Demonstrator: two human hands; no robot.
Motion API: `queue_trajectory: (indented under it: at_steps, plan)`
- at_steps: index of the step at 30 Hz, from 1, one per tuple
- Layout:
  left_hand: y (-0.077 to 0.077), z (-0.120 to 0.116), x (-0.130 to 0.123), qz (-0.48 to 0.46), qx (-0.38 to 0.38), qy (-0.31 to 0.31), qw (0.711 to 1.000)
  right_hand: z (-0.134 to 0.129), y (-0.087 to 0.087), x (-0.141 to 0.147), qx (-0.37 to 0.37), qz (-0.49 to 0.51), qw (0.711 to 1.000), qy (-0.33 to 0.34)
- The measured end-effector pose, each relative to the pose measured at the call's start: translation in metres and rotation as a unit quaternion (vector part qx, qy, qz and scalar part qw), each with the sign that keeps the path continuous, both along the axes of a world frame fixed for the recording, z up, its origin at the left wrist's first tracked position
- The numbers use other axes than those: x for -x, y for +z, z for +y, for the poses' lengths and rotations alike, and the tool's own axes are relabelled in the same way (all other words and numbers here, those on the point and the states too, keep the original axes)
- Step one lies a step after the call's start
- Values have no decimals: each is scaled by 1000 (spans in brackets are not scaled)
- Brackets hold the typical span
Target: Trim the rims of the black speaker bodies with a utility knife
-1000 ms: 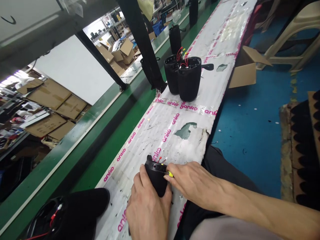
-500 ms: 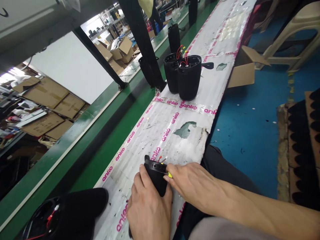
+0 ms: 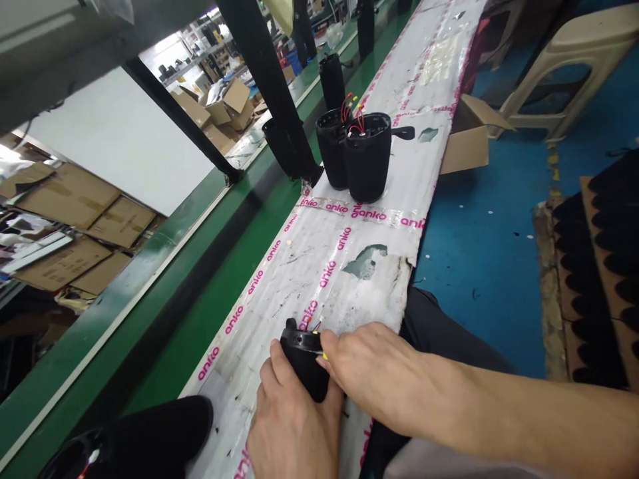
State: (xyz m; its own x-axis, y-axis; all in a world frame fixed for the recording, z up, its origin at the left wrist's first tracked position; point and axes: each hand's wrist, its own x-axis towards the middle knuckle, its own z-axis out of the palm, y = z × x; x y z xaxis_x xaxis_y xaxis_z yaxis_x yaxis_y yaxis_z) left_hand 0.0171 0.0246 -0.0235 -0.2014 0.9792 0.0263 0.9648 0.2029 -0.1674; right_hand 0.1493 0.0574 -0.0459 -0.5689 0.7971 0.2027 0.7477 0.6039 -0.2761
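My left hand [image 3: 294,419] is wrapped round a black fabric-covered speaker shell [image 3: 307,379], which stands tilted on the covered bench near me. Its glossy black rim faces up, with thin red wires showing above it and a strap loop at the left. My right hand [image 3: 372,366] is closed at the rim's right side, gripping a small tool with a yellow part [image 3: 325,356]; most of it is hidden by the fingers. At the lower left lies another black speaker shell [image 3: 150,426], wires inside its open end.
Two black speaker shells [image 3: 368,163] with red wires stand farther along the white bench cover [image 3: 279,279]. A green conveyor [image 3: 190,279] with dark posts [image 3: 264,80] runs at the left. At the right are a cardboard box [image 3: 466,143], a plastic stool [image 3: 569,73] and trays of black pieces [image 3: 574,279].
Both hands and the held shell have shifted slightly left and down in view. The yellow part shows less beside my right fingers. The view itself has turned slightly.
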Motion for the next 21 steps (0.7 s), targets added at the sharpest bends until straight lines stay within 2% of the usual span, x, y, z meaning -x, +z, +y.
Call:
queue_trajectory:
  at_steps: [4,9,12,16,19,21]
  plan:
    - [-1,-1,-1,22,-1,-17,1000,-1,4,-4,-14,-17,1000,8]
    - [-4,0,0,28,-13,-11,999,6,6,-10,-16,6,998,59]
    - [0,4,8,-26,-6,14,1000,9,0,-8,17,77,996,42]
    - [13,12,24,-152,15,53,987,5,-1,-4,59,180,982,3]
    - [20,16,34,-225,41,64,971,2,1,-7,120,296,947,-36]
    - [22,16,42,-250,49,70,964,2,-2,-11,163,331,927,-64]
